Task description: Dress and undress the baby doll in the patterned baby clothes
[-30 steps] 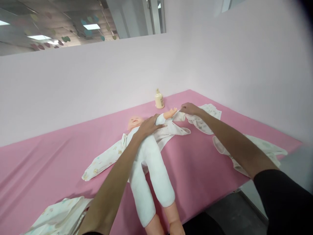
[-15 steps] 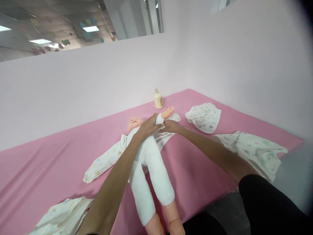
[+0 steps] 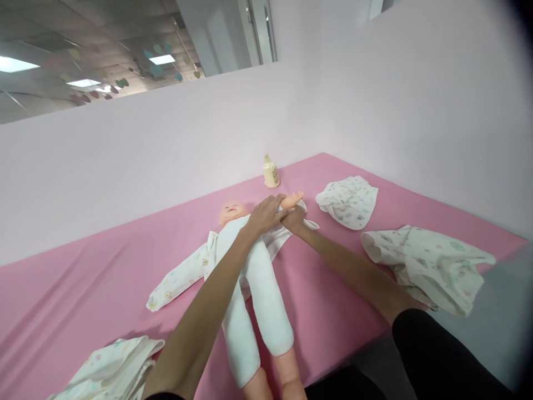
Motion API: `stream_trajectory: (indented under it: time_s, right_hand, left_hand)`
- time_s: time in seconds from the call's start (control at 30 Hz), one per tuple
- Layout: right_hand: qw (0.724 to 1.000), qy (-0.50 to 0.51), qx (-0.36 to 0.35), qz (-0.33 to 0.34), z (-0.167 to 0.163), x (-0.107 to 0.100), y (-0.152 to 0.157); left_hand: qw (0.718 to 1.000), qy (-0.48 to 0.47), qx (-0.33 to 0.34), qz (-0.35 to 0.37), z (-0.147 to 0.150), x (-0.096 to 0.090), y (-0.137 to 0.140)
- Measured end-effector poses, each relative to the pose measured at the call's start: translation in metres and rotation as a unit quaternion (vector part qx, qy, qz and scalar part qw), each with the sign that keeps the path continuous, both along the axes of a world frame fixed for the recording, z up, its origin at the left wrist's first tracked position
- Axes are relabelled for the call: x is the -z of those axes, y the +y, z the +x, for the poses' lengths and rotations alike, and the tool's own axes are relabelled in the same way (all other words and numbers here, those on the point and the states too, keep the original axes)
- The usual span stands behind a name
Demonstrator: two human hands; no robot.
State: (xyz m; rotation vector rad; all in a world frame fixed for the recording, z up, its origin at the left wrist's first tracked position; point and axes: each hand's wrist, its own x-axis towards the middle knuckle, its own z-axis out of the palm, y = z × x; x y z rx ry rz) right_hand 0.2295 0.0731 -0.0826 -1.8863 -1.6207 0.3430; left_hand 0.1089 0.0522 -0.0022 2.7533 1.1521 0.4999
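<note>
A baby doll (image 3: 266, 294) in a white bodysuit lies on its back, its feet toward me. Under it spreads a printed white baby shirt (image 3: 179, 280), one sleeve stretched out to the left. My left hand (image 3: 266, 215) is closed round the doll's arm near the bodysuit's cuff. Just right of it, my right hand (image 3: 295, 220) is closed below the doll's bare forearm. Cloth of the shirt shows on both sides of those fingers, and they appear to grip it. The doll's hand (image 3: 296, 198) sticks out above my right hand.
A pale yellow pump bottle (image 3: 271, 173) stands behind the doll near the white wall (image 3: 166, 150). Printed white cloths lie on the pink mat (image 3: 91, 278): a crumpled one (image 3: 350, 201) at right, a garment (image 3: 433, 261) over the right edge, and another (image 3: 112, 366) front left.
Both my hands have moved slightly right with the doll's arm, which now lies lower and flatter. The left hand has slid toward the doll's wrist.
</note>
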Motion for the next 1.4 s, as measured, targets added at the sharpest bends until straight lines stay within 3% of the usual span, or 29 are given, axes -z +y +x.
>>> stream_trajectory:
  time_s: [0.17,0.4,0.57,0.7,0.97,1.13,1.4]
  right_hand:
    - [0.999,0.008,0.042,-0.010,0.015,-0.007,0.001]
    - [0.992,0.107,0.029,-0.063,0.042,-0.020,0.006]
    - [0.993,0.092,0.063,-0.048,0.049,-0.032,0.006]
    - [0.994,0.055,0.088,-0.021,0.042,-0.041,-0.001]
    - [0.989,-0.146,0.015,0.021,0.020,-0.054,-0.025]
    - [0.989,-0.144,-0.022,-0.003,0.020,-0.053,-0.027]
    - [0.991,-0.131,0.016,-0.021,0.016,-0.052,-0.032]
  left_hand:
    - [0.998,-0.040,-0.004,-0.046,-0.003,0.003,0.007]
    - [0.993,0.032,-0.046,-0.106,-0.003,0.011,0.013]
    - [0.983,0.087,-0.087,-0.140,-0.008,0.016,0.020]
    - [0.976,0.119,-0.079,-0.165,-0.008,0.019,0.026]
    - [0.975,0.120,-0.134,-0.134,-0.001,0.034,0.036]
    - [0.981,0.113,-0.111,-0.116,-0.004,0.036,0.038]
    - [0.972,0.205,-0.081,-0.085,-0.020,0.015,0.017]
